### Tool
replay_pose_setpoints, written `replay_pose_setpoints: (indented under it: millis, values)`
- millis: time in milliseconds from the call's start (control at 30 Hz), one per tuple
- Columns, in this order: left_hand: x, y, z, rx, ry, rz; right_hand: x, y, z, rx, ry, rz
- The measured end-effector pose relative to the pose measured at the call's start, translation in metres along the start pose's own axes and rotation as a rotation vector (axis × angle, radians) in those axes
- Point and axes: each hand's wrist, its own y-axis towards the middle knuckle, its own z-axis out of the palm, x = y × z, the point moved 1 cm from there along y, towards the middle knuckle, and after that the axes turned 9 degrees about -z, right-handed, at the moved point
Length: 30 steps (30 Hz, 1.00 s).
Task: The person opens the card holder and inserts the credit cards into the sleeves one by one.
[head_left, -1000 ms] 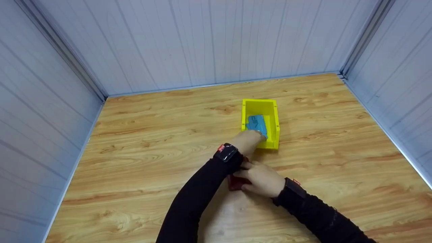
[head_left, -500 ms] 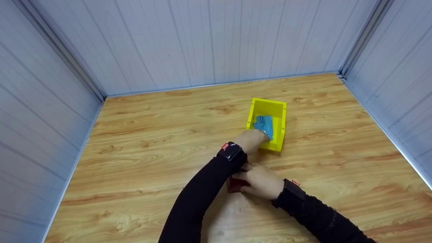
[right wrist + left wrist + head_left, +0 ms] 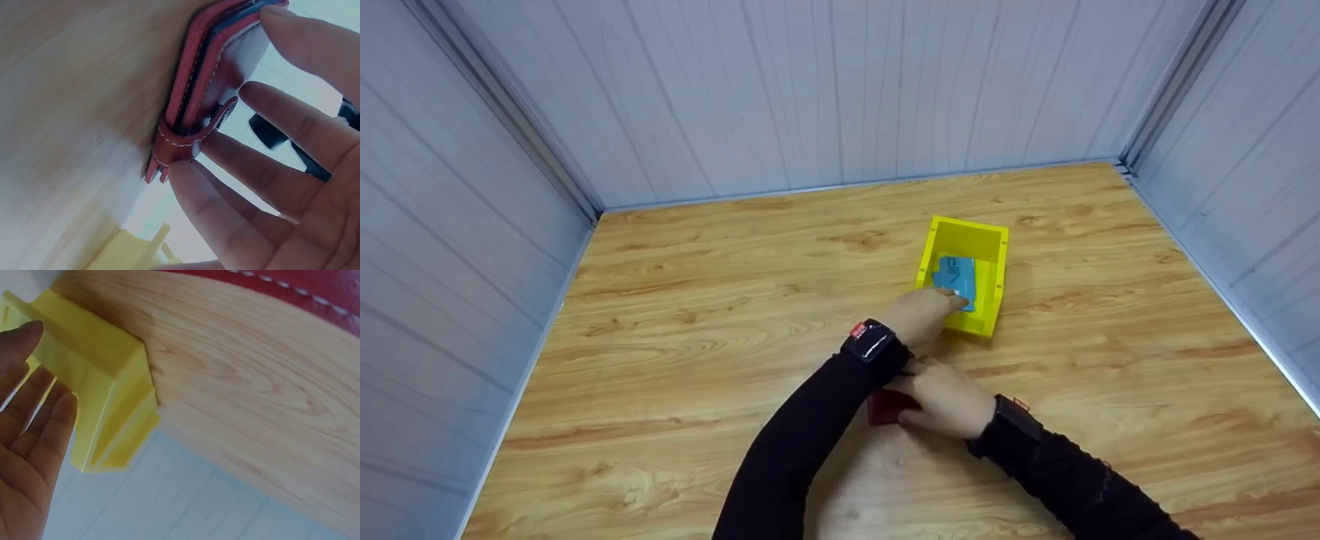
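A yellow plastic bin [image 3: 996,292] stands on the wooden table. Inside lie overlapping blue cards [image 3: 958,274], the top one with dark lettering. My left hand [image 3: 922,315] reaches over the bin's near left corner, a fingertip at the lower edge of the cards. In the left wrist view, its thumb and loosely bent fingers [image 3: 61,413] stand around the bin's wall. Under my left wrist, a dark red leather wallet [image 3: 889,409] with pale stitching and a strap rests on the table. My right hand [image 3: 949,397] holds it, thumb and a finger toward opposite ends; a blue edge [image 3: 239,17] shows inside.
Pale panelled walls [image 3: 840,90] enclose the back and both sides of the wooden table [image 3: 697,337]. The left forearm [image 3: 802,435] crosses over the wallet and hides part of it.
The yellow bin has shifted to the right and turned slightly, with the cards inside. My left hand has moved a little right; a finger now shows straighter over the cards. The right hand stays at the wallet.
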Motion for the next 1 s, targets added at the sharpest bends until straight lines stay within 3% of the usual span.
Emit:
replay_pose_setpoints:
  millis: [167, 367, 500, 600, 767, 1000]
  values:
    - [0.009, -0.017, -0.012, -0.076, -0.108, -0.003, -0.003, 0.002, -0.002, 0.013, 0.011, 0.021]
    - [0.022, -0.052, -0.013, -0.202, -0.248, 0.021, -0.007, 0.003, -0.001, 0.000, 0.017, 0.028]
    - [0.029, -0.079, -0.009, -0.289, -0.258, -0.008, -0.008, 0.006, -0.003, -0.019, 0.046, 0.036]
    - [0.032, -0.097, -0.005, -0.305, -0.223, -0.054, -0.009, 0.007, -0.005, -0.068, 0.048, 0.083]
    - [0.026, -0.116, 0.010, -0.225, -0.131, -0.064, -0.009, 0.005, -0.006, -0.138, -0.033, 0.206]
    - [0.021, -0.128, 0.032, -0.019, -0.004, -0.165, -0.008, 0.006, -0.001, -0.091, -0.032, 0.312]
